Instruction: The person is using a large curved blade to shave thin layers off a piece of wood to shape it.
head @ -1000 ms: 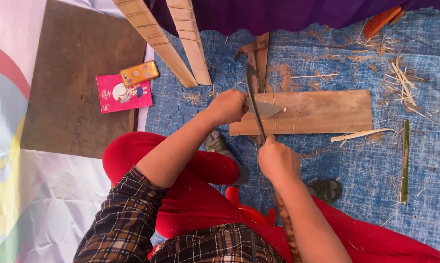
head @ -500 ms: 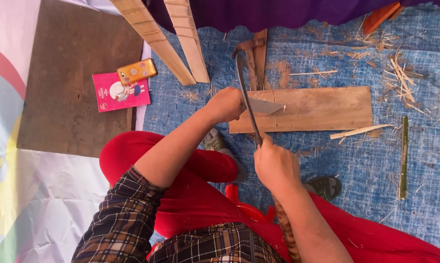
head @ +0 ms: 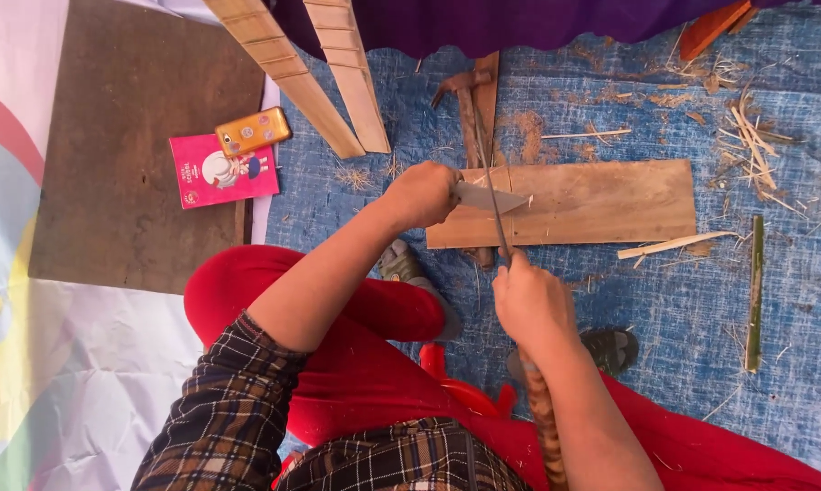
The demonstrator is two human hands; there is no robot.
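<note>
A blue woven mat (head: pixel 610 300) covers the ground on the right side, and a big brown flat board (head: pixel 128 155) lies on the left. The person sits with legs in red trousers (head: pixel 356 364) and wears a checked shirt sleeve (head: pixel 228 418).

In the middle of the mat lies a flat rectangular wooden plank (head: pixel 601 200). Two long pale wooden slats (head: pixel 328 73) lean in from the far edge, to the left of the plank.

The left hand (head: pixel 421 194) is closed around a pale, pointed piece of bamboo (head: pixel 490 196), which rests on the near left part of the plank. The right hand (head: pixel 530 303) is closed around the handle of a long thin dark blade (head: pixel 488 182); the blade crosses over the bamboo piece and points to the far side.

A thin green bamboo stick (head: pixel 754 291) lies on the right of the mat, well apart from the plank. A pink booklet (head: pixel 221 173) lies on the brown board, with a small orange phone (head: pixel 253 131) just beside its far edge. Thin pale shavings (head: pixel 747 127) are scattered on the far right.
</note>
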